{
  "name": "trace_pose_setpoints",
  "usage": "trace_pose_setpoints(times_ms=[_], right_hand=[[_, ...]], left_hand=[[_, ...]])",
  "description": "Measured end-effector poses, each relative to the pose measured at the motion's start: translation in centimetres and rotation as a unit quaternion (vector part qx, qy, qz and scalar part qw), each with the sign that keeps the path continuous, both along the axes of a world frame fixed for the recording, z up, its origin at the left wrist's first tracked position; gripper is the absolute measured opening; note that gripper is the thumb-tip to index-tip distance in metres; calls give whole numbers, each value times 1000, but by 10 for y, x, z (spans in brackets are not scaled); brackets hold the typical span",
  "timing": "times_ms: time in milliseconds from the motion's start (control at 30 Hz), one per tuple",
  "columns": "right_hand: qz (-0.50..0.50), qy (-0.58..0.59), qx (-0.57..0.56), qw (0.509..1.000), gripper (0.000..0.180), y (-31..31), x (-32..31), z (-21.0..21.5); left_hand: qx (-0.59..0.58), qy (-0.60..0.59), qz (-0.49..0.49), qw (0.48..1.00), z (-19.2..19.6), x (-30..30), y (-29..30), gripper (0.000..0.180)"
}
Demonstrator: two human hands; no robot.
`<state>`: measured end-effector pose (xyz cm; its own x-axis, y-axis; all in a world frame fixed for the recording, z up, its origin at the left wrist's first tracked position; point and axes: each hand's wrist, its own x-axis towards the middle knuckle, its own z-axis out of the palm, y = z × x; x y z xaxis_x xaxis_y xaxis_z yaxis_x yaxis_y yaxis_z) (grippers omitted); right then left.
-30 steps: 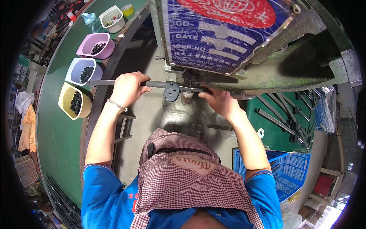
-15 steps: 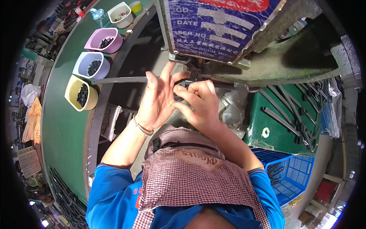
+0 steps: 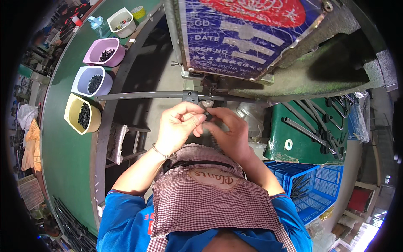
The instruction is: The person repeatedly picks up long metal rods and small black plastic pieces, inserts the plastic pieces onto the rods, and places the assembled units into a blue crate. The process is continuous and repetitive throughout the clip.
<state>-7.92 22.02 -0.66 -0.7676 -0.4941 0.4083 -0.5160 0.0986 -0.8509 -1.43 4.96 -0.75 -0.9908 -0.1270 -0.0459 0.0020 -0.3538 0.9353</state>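
Both hands meet in front of my apron, just on the near side of a long grey metal tube (image 3: 142, 95). A small black part (image 3: 207, 116) sits between their fingertips; its exact kind is too small to tell. My left hand (image 3: 178, 128) is closed, thumb and forefinger pinching at the part from the left. From the right, my right hand (image 3: 230, 129) pinches it too, fingers curled. Just beyond the hands, a dark bracket (image 3: 190, 97) sits around the tube, which lies crosswise under the machine head. A light metal post (image 3: 206, 103) stands beside the bracket, partly hidden by my fingers.
A machine with a blue nameplate (image 3: 235, 40) looms above. On the left, a green bench (image 3: 63, 159) carries yellow (image 3: 72, 110), blue (image 3: 79, 80) and pink (image 3: 93, 52) bins of black parts. Right, a green surface (image 3: 277, 145) holds several tubes, with a blue crate (image 3: 312, 201) below.
My hands have drawn back from the tube toward me. The left hand, spread before, has closed to a pinch at the black part. The bracket on the tube now shows.
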Motion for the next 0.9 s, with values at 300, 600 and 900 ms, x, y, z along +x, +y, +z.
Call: trace_pose_setpoints(times_ms=[300, 600, 900], right_hand=[[-112, 139, 142, 974, 29, -15, -46, -25], [-85, 149, 193, 966, 31, -15, -49, -21], [-120, 175, 241, 947, 36, -9, -51, -16]], left_hand=[[-531, 118, 201, 815, 16, -9, -62, 21], [-740, 69, 36, 669, -8, -10, -124, 31], [-739, 97, 21, 666, -9, -29, -134, 27]])
